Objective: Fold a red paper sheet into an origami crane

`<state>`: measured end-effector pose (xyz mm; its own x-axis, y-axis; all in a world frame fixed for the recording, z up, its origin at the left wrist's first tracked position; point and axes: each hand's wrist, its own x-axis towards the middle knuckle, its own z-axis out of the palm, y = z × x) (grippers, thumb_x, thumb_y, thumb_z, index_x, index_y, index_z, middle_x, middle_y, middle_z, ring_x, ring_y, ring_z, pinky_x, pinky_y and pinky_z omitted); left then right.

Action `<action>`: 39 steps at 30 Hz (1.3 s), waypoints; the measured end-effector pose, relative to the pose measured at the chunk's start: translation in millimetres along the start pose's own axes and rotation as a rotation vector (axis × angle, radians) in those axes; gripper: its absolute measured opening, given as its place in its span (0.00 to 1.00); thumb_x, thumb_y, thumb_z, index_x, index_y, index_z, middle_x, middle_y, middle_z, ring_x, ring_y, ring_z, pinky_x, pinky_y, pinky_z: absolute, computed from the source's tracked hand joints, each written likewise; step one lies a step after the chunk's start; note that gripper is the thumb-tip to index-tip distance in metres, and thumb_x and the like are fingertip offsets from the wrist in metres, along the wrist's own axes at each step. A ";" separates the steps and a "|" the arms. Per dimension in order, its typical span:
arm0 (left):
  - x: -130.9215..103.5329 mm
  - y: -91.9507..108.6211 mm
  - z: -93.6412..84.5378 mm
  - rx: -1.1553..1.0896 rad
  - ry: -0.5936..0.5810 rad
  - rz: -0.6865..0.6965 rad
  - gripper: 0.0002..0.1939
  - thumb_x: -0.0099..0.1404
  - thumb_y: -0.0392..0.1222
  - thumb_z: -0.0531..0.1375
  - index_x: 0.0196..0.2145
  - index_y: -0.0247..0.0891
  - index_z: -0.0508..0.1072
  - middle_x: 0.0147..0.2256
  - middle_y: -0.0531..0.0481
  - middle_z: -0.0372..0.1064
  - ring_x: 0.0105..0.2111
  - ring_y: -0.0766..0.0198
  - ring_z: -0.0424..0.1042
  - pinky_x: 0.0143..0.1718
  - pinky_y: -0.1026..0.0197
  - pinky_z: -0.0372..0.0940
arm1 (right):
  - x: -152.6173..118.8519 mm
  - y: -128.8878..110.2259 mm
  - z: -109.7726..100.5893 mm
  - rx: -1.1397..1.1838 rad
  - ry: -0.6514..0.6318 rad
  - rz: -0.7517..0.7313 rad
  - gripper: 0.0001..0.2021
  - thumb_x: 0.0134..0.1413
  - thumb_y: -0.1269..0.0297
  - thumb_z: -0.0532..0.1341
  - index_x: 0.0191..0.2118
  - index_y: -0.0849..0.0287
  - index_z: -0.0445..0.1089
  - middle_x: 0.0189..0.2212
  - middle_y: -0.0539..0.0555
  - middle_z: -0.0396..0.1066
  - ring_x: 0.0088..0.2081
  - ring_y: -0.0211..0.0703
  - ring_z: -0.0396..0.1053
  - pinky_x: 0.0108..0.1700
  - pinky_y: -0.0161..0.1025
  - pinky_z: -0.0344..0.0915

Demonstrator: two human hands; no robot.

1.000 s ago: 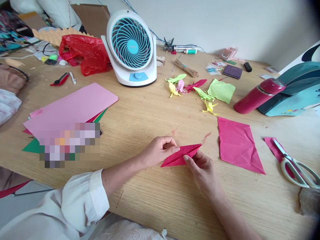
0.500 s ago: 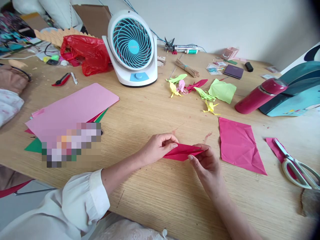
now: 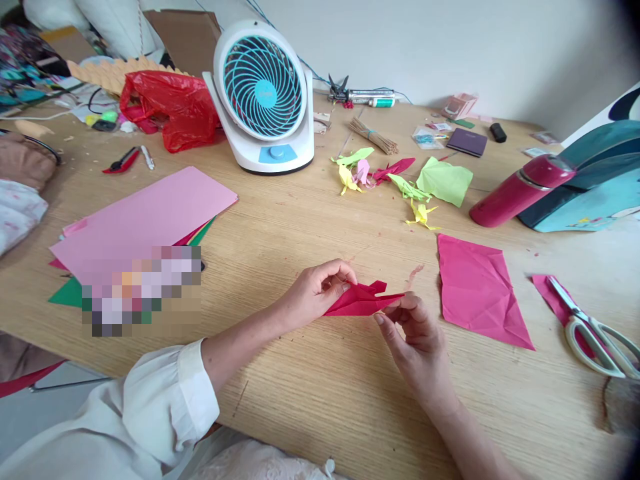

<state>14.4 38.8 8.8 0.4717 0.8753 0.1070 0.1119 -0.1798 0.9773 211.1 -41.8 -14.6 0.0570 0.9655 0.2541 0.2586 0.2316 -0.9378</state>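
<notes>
A folded piece of deep pink-red paper [image 3: 361,304] is held just above the wooden table, with flaps standing apart along its upper side. My left hand [image 3: 326,287] pinches its left end between thumb and fingers. At the paper's right end, my right hand [image 3: 413,333] is closed, thumb and forefinger meeting at the lower edge near the pointed tip. To the right of my hands lies a creased pink sheet [image 3: 483,290]. Beyond it, scissors [image 3: 595,340] with pale handles rest partly over a pink paper strip [image 3: 543,288].
Pink and green paper sheets [image 3: 165,200] are stacked at left, partly under a blurred patch. A white fan [image 3: 265,93] stands behind. Small folded paper figures [image 3: 350,179] and a green sheet [image 3: 445,181] lie mid-back. A red flask [image 3: 523,191] leans by a blue bag [image 3: 585,193].
The right hand has shifted slightly down along the paper's right end. A flap now sticks up at the paper's top right, separated from the pointed tip below.
</notes>
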 end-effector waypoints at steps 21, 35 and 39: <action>-7.9 -6.5 3.1 0.476 -0.185 -0.004 0.14 0.64 0.28 0.54 0.44 0.40 0.71 0.34 0.54 0.74 0.33 0.66 0.72 0.36 0.65 0.62 | -5.6 -0.8 -1.5 -0.125 -0.064 0.175 0.14 0.63 0.57 0.61 0.51 0.54 0.65 0.27 0.47 0.68 0.25 0.37 0.64 0.25 0.33 0.61; -15.8 -7.6 18.6 0.830 -0.257 0.264 0.03 0.69 0.34 0.60 0.40 0.36 0.73 0.40 0.47 0.70 0.40 0.60 0.69 0.44 0.60 0.64 | -21.7 -2.1 -12.3 -0.699 -0.141 -0.128 0.04 0.64 0.67 0.59 0.44 0.56 0.69 0.39 0.56 0.70 0.38 0.46 0.69 0.37 0.41 0.65; -26.1 -1.8 18.7 0.854 -0.281 0.387 0.09 0.72 0.31 0.54 0.38 0.34 0.74 0.38 0.46 0.72 0.40 0.61 0.71 0.45 0.60 0.66 | -19.1 -4.0 -13.4 -0.725 -0.213 -0.242 0.05 0.65 0.71 0.58 0.40 0.57 0.71 0.38 0.57 0.69 0.39 0.47 0.65 0.41 0.44 0.63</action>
<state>18.3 7.9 0.8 0.7877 0.5688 0.2367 0.4493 -0.7933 0.4109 221.9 -62.8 -12.6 -0.2477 0.9172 0.3120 0.8081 0.3732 -0.4557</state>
